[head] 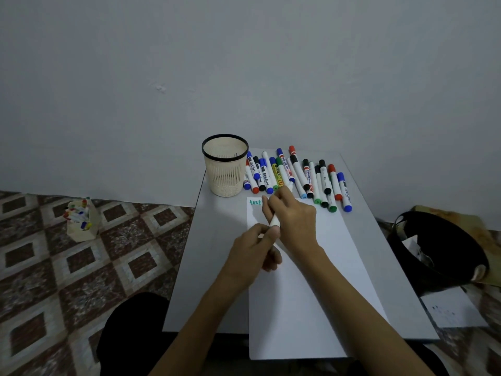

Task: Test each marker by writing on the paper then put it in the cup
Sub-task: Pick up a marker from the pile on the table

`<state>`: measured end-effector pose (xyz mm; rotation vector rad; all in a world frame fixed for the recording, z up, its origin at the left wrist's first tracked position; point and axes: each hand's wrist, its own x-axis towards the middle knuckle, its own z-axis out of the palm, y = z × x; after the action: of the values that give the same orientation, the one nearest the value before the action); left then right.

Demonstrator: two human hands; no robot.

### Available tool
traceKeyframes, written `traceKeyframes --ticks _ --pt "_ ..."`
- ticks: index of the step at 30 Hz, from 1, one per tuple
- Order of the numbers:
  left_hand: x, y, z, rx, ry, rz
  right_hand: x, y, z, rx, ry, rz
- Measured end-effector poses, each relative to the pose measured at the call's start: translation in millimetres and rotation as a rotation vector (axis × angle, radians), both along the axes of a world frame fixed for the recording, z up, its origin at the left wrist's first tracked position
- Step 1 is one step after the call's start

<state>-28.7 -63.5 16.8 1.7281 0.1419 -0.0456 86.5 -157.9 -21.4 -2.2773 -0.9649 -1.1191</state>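
Note:
A white sheet of paper (306,289) lies on the grey table (217,267), with the green word "test" (255,202) near its top left corner. My right hand (292,215) grips a white-barrelled marker (275,220) above the paper's top. My left hand (257,245) pinches the marker's lower end; whether that end is a cap is hidden by my fingers. A cream mesh cup (225,169) with a black rim stands at the table's far left. Several capped markers (298,177) lie in a row behind the paper.
On the patterned floor at left stands a small box (81,221) holding several markers. A black bin (444,251) sits to the right of the table, with a sheet of paper (452,310) in front of it. A grey wall rises just behind the table.

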Motion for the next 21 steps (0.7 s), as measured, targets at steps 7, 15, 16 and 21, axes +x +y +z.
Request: traceKeyframes --ticks 7,15,16,21 --pt "-22.7 -6.7 -0.2 -0.443 0.102 -0.153 11.3 -21.4 5.9 0.011 -0.039 -0.100" --pt "-8.1 13.9 -18.0 -0.133 -0.191 0.058 -22.4 -10.9 63.7 0.916 0.814 0.313" --pt "-7.4 14.5 -18.8 -0.103 -0.205 0.083 -24.6 -11.5 67.0 1.056 0.923 0.378" --pt "-3.6 19.3 -24.2 -0.074 -0.265 0.136 -32.2 -11.3 59.2 1.203 1.071 0.433"
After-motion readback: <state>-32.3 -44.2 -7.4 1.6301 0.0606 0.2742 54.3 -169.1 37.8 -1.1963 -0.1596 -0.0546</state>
